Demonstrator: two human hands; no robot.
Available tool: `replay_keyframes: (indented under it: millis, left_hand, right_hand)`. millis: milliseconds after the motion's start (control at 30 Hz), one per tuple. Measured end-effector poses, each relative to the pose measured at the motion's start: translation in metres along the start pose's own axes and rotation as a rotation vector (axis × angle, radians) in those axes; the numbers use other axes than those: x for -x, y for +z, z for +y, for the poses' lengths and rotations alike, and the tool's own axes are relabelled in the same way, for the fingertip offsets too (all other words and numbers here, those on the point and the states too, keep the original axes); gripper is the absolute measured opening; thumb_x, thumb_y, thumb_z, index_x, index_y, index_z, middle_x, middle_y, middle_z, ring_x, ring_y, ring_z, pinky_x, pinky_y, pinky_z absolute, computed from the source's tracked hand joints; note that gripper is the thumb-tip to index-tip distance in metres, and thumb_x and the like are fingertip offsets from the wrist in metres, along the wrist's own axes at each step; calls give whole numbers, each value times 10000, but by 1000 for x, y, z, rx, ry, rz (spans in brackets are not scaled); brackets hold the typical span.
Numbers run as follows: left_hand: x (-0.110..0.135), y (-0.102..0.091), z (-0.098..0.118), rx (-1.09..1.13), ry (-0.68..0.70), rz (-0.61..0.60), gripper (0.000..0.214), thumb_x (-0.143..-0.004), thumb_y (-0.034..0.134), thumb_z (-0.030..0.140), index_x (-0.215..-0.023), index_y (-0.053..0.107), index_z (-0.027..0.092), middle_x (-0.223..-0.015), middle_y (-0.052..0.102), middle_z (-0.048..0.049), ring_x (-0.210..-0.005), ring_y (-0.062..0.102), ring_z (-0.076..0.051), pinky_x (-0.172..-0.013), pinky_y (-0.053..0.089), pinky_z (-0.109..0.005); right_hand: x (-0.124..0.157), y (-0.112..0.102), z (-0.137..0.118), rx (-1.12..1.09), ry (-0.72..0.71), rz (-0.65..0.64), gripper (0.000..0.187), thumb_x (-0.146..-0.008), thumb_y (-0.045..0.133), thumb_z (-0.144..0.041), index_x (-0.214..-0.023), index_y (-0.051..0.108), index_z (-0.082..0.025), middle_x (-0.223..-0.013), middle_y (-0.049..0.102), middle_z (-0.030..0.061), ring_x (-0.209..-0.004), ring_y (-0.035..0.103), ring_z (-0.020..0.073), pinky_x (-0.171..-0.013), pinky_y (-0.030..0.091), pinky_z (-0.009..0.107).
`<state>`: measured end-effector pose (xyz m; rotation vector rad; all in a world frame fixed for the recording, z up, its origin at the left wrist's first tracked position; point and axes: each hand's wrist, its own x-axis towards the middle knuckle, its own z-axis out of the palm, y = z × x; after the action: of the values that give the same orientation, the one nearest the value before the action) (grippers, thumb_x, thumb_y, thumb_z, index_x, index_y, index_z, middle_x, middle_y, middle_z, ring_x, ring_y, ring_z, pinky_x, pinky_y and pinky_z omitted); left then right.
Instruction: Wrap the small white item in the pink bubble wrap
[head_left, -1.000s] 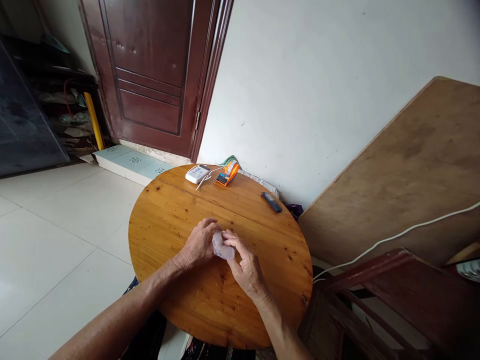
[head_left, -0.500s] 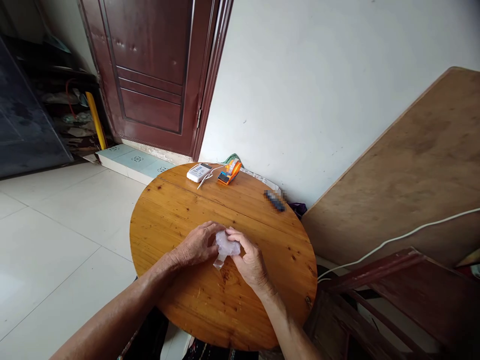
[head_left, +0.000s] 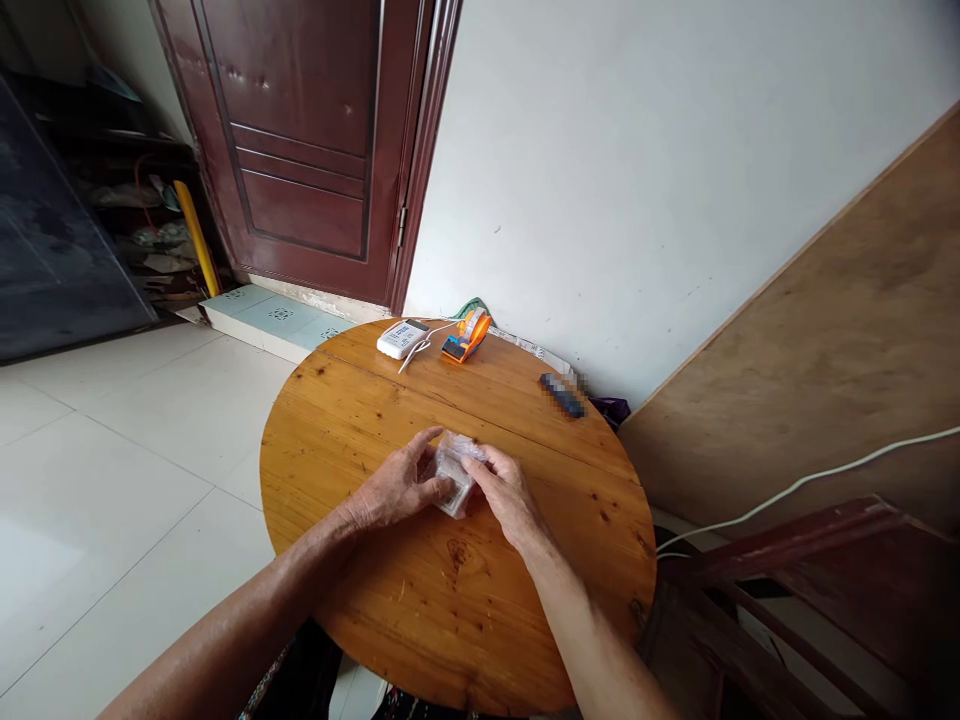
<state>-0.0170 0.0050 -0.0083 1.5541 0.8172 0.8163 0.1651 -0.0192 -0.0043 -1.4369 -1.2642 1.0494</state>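
Note:
A small flat packet wrapped in clear plastic film (head_left: pixel 454 478) is held between my two hands above the middle of the round wooden table (head_left: pixel 360 400). My left hand (head_left: pixel 409 478) grips its left side, the thumb laid across the front and the fingers behind. At the upper right, my right hand (head_left: pixel 504 485) pinches the crinkled film between thumb and fingers. What lies inside the wrapping is too blurred to name.
Toward the table's far edge lie a white box-shaped device with a cable (head_left: pixel 403 338) and an orange tape dispenser (head_left: pixel 466 337). A dark pixelated object (head_left: pixel 562 395) rests at the far right. A wooden chair (head_left: pixel 810 560) stands right of the table, beside a leaning board (head_left: pixel 840 320).
The packet has been turned, and a flatter face now shows. The clear strip that hung below it is no longer visible. My left thumb has moved onto its front. The view has shifted slightly.

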Motion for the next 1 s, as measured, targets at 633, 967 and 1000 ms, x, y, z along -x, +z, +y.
replay_keyframes:
  millis: [633, 967, 1000]
  left_hand:
    - [-6, 0, 6, -167, -55, 20, 366, -744, 602, 347, -1046, 575, 143, -754, 567, 18, -683, 508, -138, -609, 398, -250]
    - [-13, 3, -10, 95, -35, 81, 468, -724, 658, 326, -1134, 515, 152, -880, 608, -18, -764, 557, -155, -678, 435, -272]
    - [-13, 3, -11, 102, -40, 92, 518, -719, 671, 334, -1175, 503, 152, -882, 601, -16, -753, 550, -150, -670, 430, -271]
  right_hand:
    - [-1, 1, 0, -59, 15, 61, 408, -748, 665, -593, -777, 655, -186, -626, 547, -17, -559, 457, 125, -465, 389, 223]
    - [9, 1, -6, 134, -173, -1, 381, -866, 543, -550, -810, 677, -199, -648, 590, -14, -619, 519, 144, -586, 417, 245]
    - [10, 1, -7, 151, -184, 9, 365, -855, 559, -539, -842, 687, -198, -681, 617, -9, -645, 542, 152, -607, 430, 247]
